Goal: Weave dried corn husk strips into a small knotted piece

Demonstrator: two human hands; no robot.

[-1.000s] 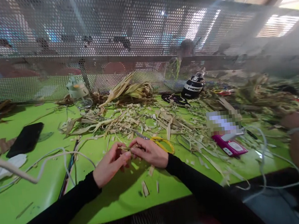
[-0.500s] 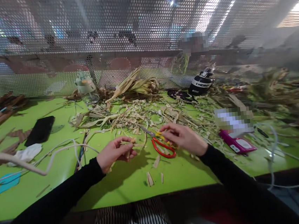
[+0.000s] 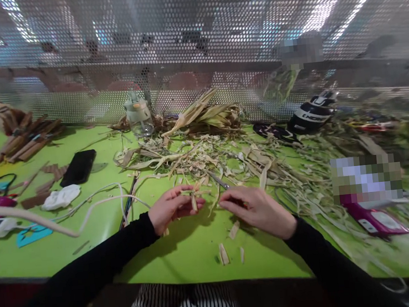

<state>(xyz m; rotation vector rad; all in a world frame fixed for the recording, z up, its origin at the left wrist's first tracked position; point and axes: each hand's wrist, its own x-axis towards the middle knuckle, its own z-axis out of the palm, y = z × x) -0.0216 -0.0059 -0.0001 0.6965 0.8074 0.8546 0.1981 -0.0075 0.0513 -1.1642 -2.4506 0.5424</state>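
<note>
Widest in my view is a perforated metal screen (image 3: 114, 46), standing behind a bright green table (image 3: 201, 267). Across the middle of the table I see a broad litter of husk scraps (image 3: 197, 156), with a bundle of dry husks (image 3: 213, 119) behind it against the screen. Brown rolls (image 3: 31, 139) lie heaped at the far left. A black container (image 3: 309, 116) with a white band leans to the right of the bundle.

My right hand (image 3: 257, 210) is low over the table, palm down, fingers bent and thumb close to the forefinger; I cannot tell whether it grips anything. My left hand (image 3: 175, 205) is half curled, thumb and fingers closing on a small pale husk piece.

A clear bottle (image 3: 139, 116) with a pale green lid stands left of the bundle. Over on the right a magenta device (image 3: 377, 219) lies among strips, and on the left a black phone (image 3: 79, 167) lies above a crumpled white tissue (image 3: 62, 197). I make out the scissors (image 3: 220, 181) just beyond my right hand, which hides their handles. Between the two hands hangs or lies a thin strip (image 3: 215, 201), I cannot say which. Smallest is the husk piece (image 3: 194, 201) itself, at the left fingertips, above the table.
</note>
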